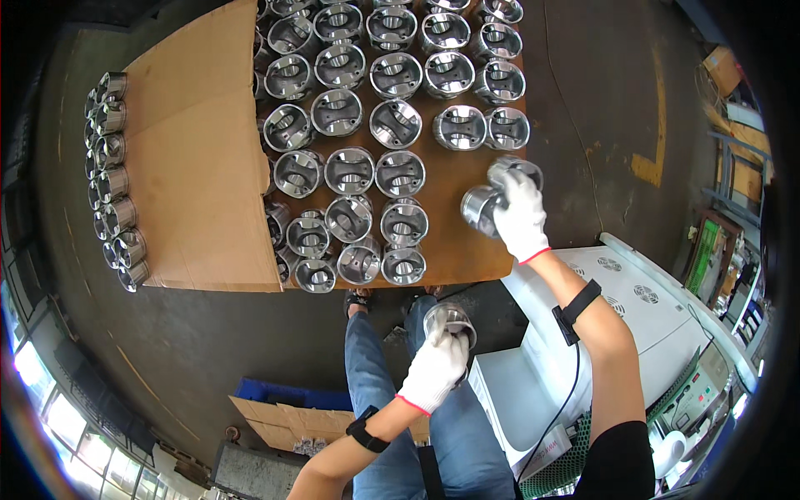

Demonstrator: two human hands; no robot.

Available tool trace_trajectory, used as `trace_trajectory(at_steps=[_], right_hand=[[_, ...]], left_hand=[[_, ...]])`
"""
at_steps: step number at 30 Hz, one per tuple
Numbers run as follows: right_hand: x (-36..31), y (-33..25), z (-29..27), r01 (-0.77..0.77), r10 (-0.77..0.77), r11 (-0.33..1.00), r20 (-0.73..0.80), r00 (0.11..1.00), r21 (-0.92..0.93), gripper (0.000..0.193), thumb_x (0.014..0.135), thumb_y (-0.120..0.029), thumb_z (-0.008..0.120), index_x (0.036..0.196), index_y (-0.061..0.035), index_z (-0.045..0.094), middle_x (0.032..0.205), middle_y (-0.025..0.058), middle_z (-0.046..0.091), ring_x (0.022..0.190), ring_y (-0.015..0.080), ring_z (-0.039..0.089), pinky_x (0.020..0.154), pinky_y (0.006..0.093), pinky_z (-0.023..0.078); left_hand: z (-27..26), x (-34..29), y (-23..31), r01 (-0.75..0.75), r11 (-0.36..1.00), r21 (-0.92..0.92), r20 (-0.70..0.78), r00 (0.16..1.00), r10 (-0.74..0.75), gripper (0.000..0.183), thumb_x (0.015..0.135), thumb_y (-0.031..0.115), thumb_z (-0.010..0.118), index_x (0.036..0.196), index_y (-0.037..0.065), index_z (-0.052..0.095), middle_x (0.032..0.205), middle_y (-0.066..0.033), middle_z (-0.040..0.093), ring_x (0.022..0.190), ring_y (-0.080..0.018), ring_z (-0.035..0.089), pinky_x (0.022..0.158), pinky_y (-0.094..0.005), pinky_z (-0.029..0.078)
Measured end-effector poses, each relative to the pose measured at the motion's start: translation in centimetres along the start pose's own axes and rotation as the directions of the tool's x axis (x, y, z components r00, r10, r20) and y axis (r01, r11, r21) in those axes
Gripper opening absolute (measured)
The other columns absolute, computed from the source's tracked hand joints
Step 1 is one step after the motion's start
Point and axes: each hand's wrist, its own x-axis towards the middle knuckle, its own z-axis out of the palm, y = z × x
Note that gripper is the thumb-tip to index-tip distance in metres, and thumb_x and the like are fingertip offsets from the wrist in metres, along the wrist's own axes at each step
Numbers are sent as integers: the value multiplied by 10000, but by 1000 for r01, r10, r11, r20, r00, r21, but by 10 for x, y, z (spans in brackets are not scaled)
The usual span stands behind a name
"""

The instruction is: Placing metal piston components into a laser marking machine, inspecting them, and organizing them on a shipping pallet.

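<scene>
Both my hands wear white knit gloves with red cuffs. My left hand is closed around a silver metal piston, held above my lap off the table's front edge. At the table's right edge, my right hand grips at a pair of pistons. Its fingers reach over the farther piston, and a tilted piston sits beside its thumb. The glove hides just where the fingers meet each one. Rows of similar pistons stand open end up on the brown table.
A cardboard sheet covers the table's left part, with more pistons lined along its far left edge. To my right stands a white machine with round vents. Below left are a blue bin and a cardboard box.
</scene>
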Motion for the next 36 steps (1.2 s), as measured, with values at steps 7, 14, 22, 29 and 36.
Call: trace_trajectory(at_steps=[7, 14, 22, 29, 36], right_hand=[[-5, -15, 25, 458, -447, 889, 196, 872, -11, 351, 788, -70, 548, 1133, -117, 591, 1123, 106, 565, 1084, 288, 545, 911, 393, 478], [16, -33, 33, 485, -454, 874, 285, 844, -44, 393, 794, -82, 536, 1185, -116, 556, 1183, 108, 552, 1133, 285, 530, 930, 382, 472], [-29, -40, -44, -6, 59, 974, -228, 972, 227, 314, 748, -42, 615, 1061, -64, 621, 1147, 130, 606, 1083, 325, 566, 922, 424, 469], [-148, -39, -77, -300, 459, 848, -324, 827, 437, 206, 766, 6, 643, 967, -41, 642, 1027, 141, 630, 931, 328, 618, 842, 402, 497], [-222, -43, -65, -367, 537, 689, -101, 837, 626, 254, 707, 71, 641, 933, -45, 653, 940, 128, 653, 880, 320, 630, 808, 396, 508]], left_hand=[[9, 31, 2, -44, 993, -108, 134, 989, 58, 144, 722, 12, 553, 826, -83, 586, 635, -172, 504, 728, -319, 603, 1011, -418, 438], [38, 53, -5, -183, 982, -36, 75, 980, 185, 67, 690, 20, 551, 704, -38, 581, 591, -129, 509, 678, -290, 585, 1117, -482, 319], [78, 109, -2, 105, 874, -474, -91, 982, -168, 152, 747, 36, 539, 839, -50, 623, 800, -207, 604, 938, -347, 575, 1071, -467, 350], [78, 200, -22, -171, 953, 252, -70, 979, 194, 78, 725, 4, 567, 766, 65, 593, 593, -64, 510, 691, -224, 553, 1095, -602, 281], [71, 247, -45, -72, 905, 419, -132, 981, 139, 149, 792, 7, 539, 900, 33, 639, 674, -88, 581, 739, -253, 583, 1044, -609, 327]])
